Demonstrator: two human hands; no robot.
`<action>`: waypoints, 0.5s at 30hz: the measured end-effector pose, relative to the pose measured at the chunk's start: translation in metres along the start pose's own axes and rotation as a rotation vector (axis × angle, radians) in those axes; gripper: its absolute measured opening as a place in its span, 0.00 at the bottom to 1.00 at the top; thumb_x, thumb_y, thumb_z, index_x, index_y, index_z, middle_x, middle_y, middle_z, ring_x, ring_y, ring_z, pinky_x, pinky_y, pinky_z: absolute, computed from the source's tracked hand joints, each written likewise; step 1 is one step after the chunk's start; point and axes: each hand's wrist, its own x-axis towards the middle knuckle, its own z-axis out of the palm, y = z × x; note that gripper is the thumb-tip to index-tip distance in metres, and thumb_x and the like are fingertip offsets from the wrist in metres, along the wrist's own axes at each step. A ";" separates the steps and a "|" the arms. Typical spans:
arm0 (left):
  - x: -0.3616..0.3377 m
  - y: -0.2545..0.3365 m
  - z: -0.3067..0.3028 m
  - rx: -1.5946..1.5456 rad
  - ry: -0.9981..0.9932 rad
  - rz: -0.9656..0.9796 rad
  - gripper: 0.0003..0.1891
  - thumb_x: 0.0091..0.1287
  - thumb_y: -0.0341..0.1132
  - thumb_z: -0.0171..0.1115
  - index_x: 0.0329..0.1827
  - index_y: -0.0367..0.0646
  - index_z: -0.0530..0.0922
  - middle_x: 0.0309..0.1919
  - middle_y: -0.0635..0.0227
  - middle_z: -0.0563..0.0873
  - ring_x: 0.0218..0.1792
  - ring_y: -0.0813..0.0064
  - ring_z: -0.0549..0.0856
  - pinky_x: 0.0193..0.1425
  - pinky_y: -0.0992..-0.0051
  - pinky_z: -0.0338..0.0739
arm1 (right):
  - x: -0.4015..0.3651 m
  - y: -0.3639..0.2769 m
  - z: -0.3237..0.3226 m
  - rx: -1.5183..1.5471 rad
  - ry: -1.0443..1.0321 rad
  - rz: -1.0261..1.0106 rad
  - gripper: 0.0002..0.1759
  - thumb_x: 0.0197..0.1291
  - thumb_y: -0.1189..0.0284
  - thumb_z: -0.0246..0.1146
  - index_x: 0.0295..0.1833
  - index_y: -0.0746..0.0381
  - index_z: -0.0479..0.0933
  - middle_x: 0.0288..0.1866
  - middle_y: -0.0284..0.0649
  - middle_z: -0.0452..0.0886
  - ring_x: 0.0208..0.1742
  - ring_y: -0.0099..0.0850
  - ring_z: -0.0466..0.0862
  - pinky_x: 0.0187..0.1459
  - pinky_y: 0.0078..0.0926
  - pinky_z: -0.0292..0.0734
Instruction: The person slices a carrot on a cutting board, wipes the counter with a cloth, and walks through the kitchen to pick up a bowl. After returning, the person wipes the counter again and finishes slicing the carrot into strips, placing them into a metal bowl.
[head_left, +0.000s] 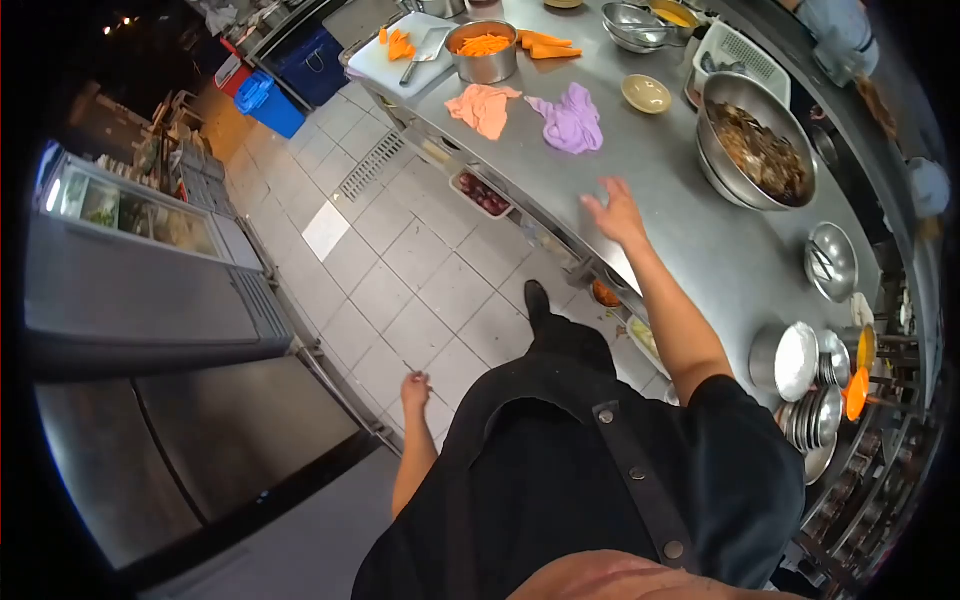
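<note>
My right hand (617, 212) is over the near edge of the steel counter (690, 240), fingers spread and holding nothing. Closest to it lies a crumpled purple cloth (571, 120), with an orange cloth (482, 108) to the left of that. My left hand (416, 387) hangs low over the tiled floor, its fingers curled; whether anything is inside them is too small to tell. Beyond the cloths stands a steel pot (485, 62) of cut carrots, beside a white board (398, 65) with a cleaver (428, 50). A large steel bowl (708, 150) holds brown food.
Metal bowls (832, 262) and stacked pots (783, 362) stand along the counter's right part. A small yellow dish (646, 94) is near the back. At left are a fridge (150, 290) and a blue bin (270, 103). A tray of dark red items (482, 194) sits under the counter.
</note>
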 end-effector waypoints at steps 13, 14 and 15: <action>0.066 0.458 0.076 0.440 -0.106 0.846 0.35 0.66 0.38 0.78 0.75 0.40 0.76 0.71 0.43 0.79 0.73 0.39 0.77 0.76 0.55 0.75 | 0.269 -0.008 0.087 -0.350 0.050 0.120 0.44 0.64 0.51 0.72 0.84 0.46 0.68 0.90 0.54 0.55 0.88 0.58 0.57 0.82 0.75 0.52; 0.090 0.497 0.100 0.444 -0.100 0.976 0.35 0.66 0.39 0.78 0.76 0.41 0.76 0.74 0.42 0.77 0.75 0.41 0.76 0.77 0.54 0.74 | 0.267 -0.006 0.097 -0.365 0.096 0.078 0.43 0.64 0.51 0.71 0.83 0.45 0.69 0.90 0.54 0.56 0.88 0.59 0.57 0.82 0.75 0.52; 0.108 0.541 0.124 0.467 -0.119 1.050 0.36 0.65 0.40 0.78 0.76 0.41 0.75 0.75 0.42 0.76 0.77 0.42 0.73 0.78 0.53 0.73 | 0.258 -0.004 0.105 -0.382 0.137 0.036 0.42 0.64 0.52 0.70 0.83 0.45 0.70 0.89 0.54 0.57 0.88 0.59 0.58 0.82 0.74 0.53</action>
